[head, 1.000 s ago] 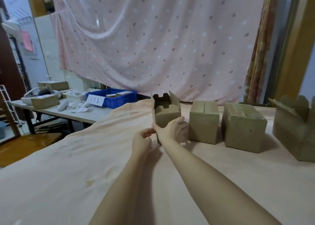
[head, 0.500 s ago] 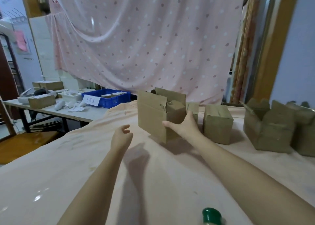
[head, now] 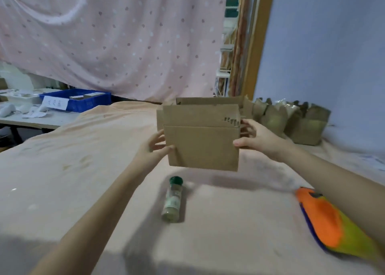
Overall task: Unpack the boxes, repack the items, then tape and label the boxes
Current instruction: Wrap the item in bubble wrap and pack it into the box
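Note:
I hold an open brown cardboard box [head: 203, 143] in the air above the peach-covered table [head: 62, 181], its top flaps standing up. My left hand [head: 155, 147] grips its left side, thumb on the front face. My right hand [head: 253, 137] grips the right side the same way. Below the box a small jar with a green cap [head: 173, 199] lies on its side on the cloth. An orange, yellow and blue soft item [head: 331, 224] lies under my right forearm at the lower right.
Several open cardboard boxes [head: 291, 120] stand at the back right against the blue wall. A side table at the left carries a blue crate [head: 83, 99] with a paper label and white items. A pink spotted curtain hangs behind.
The box has been lifted from the row and brought nearer and rightward. My left hand, free half a second ago, now grips its left side. The view has swung right and down, showing the jar.

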The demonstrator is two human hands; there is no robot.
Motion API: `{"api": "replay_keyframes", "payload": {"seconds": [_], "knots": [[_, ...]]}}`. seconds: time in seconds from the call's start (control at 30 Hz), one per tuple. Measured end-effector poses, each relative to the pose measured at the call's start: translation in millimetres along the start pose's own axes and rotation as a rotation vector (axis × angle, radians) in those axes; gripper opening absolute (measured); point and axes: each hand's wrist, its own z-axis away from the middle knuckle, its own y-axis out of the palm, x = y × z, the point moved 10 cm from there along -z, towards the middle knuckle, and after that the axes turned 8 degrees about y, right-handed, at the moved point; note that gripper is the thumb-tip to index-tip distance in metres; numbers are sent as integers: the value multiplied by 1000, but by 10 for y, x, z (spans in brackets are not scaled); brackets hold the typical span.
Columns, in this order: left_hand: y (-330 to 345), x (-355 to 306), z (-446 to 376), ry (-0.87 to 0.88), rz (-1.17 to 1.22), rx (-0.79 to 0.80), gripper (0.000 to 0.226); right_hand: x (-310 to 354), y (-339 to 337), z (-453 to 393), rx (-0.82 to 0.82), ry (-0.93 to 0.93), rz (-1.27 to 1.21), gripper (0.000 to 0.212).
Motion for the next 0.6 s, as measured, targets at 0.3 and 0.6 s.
{"api": "replay_keyframes", "payload": {"seconds": [0.3,0.6], "knots": [[776,-197,816,5,1,11,37,-480,-209,1021,136,28,304,98],[1027,-186,1242,-43,-42,-23,35,-568,-348,1435,93,17,339,49]]}}
